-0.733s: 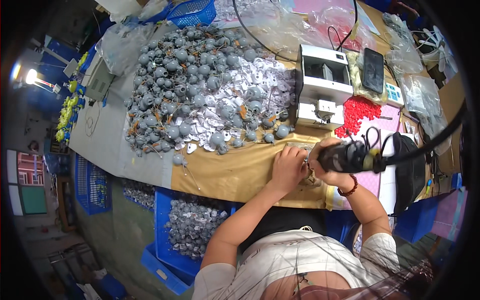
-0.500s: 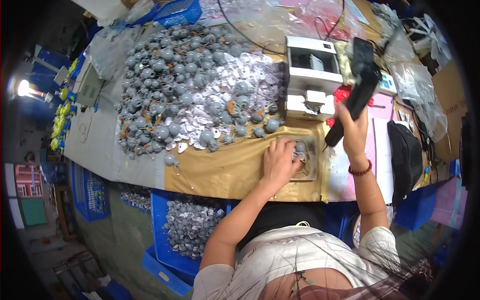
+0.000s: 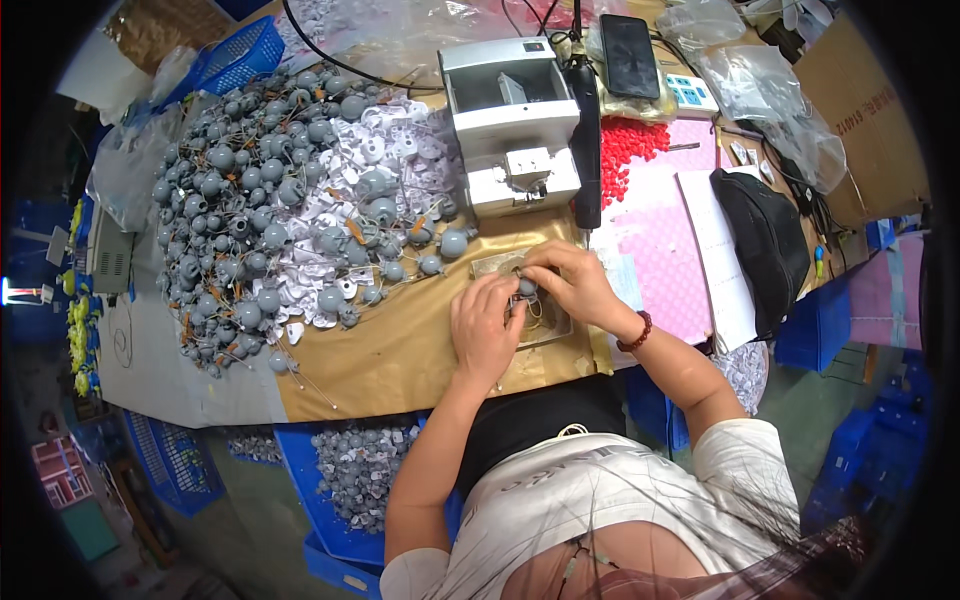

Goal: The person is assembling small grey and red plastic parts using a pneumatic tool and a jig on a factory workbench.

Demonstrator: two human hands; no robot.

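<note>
A small grey ball-shaped part (image 3: 526, 287) with thin wire sits over a shallow wooden tray (image 3: 563, 328) at the table's front edge. My left hand (image 3: 484, 332) has its fingers closed round its left side. From the right, my right hand (image 3: 582, 286) pinches the same part, thumb and forefinger at its top. My fingers hide much of it. Just beyond my right hand, a black electric screwdriver (image 3: 586, 150) hangs upright beside a white machine (image 3: 515, 125). Left of my hands lies a big heap of similar grey ball parts (image 3: 240, 200) mixed with white plastic pieces (image 3: 385, 150).
Small red pieces (image 3: 630, 150) lie right of the screwdriver, below a black phone (image 3: 630, 58). Farther right are white paper (image 3: 718, 260), a black pouch (image 3: 765, 250) and a cardboard box (image 3: 860, 120). A blue bin (image 3: 300, 460) of grey parts stands under the table edge.
My right hand has let go of the screwdriver, which now hangs by the machine, and has come down to the grey part beside my left hand. The view has turned, shifting the table leftward.
</note>
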